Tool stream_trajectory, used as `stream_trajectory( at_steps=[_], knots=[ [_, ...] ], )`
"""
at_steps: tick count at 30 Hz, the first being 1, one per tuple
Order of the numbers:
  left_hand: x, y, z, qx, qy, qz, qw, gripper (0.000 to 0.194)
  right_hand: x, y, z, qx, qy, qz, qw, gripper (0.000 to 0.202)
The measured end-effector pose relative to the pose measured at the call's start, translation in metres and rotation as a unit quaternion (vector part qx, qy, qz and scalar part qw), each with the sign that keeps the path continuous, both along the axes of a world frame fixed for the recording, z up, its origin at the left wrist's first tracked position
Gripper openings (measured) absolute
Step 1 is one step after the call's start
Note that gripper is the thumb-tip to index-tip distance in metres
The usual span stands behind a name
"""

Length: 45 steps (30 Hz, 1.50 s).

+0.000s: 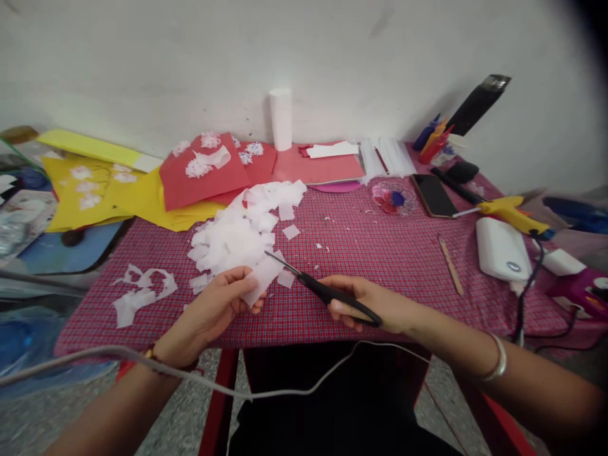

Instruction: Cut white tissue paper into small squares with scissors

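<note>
My left hand [228,301] pinches a piece of thin white tissue paper [264,273] near the table's front edge. Black-handled scissors [327,291] are gripped in my right hand [358,304], their blades pointing left toward the upper edge of that piece. Whether the blades touch the paper I cannot tell. Behind both hands lies a loose heap of small white paper squares [232,234], with a few single squares [291,232] scattered at its right. Curled white paper scraps [142,288] rest on the table to the left.
Red sheets [204,183] and yellow sheets [95,202] with paper blossoms lie at the back left. A white roll [281,120] stands by the wall. At right are a phone [434,195], a yellow glue gun [510,210], a white box [503,250] and a wooden stick [450,266]. A pale cable [285,394] crosses in front.
</note>
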<state>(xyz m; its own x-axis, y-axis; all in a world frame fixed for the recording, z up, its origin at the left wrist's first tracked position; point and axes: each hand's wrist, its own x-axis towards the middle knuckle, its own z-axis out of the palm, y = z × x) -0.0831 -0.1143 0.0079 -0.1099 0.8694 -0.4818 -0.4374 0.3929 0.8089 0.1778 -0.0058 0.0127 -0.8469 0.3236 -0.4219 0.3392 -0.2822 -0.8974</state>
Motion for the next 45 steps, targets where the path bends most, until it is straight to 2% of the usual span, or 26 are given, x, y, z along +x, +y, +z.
stream_trajectory(
  at_steps=[5,9,13,16,19,29,38,45],
  knots=[
    [0.000,0.001,0.003,0.027,0.037,0.052,0.998,0.022,0.003,0.006,0.002,-0.011,0.066,0.017,0.998,0.053],
    [0.000,0.008,0.009,0.063,0.043,0.106,0.991,0.019,0.007,0.008,0.003,-0.013,0.062,0.022,0.998,0.050],
    [0.000,0.012,0.009,0.065,0.015,0.146,0.987,0.019,0.007,0.010,0.011,0.005,0.049,0.074,0.996,0.050],
    [0.002,0.013,0.006,0.070,-0.001,0.129,0.989,0.018,0.003,0.010,0.016,0.020,0.053,0.118,0.991,0.049],
    [0.005,0.014,0.005,0.073,-0.005,0.096,0.993,0.016,-0.003,0.010,0.015,0.028,0.058,0.128,0.990,0.051],
    [0.016,0.016,0.007,0.083,-0.007,0.069,0.994,0.017,-0.011,0.004,0.013,0.024,0.051,0.070,0.996,0.060],
    [0.019,0.020,0.004,0.092,-0.017,0.073,0.993,0.014,-0.011,-0.001,0.004,-0.014,0.056,0.016,0.998,0.053],
    [0.013,0.016,0.005,0.064,-0.028,0.055,0.996,0.017,-0.011,0.000,0.009,0.004,0.034,0.002,0.999,0.048]
  ],
)
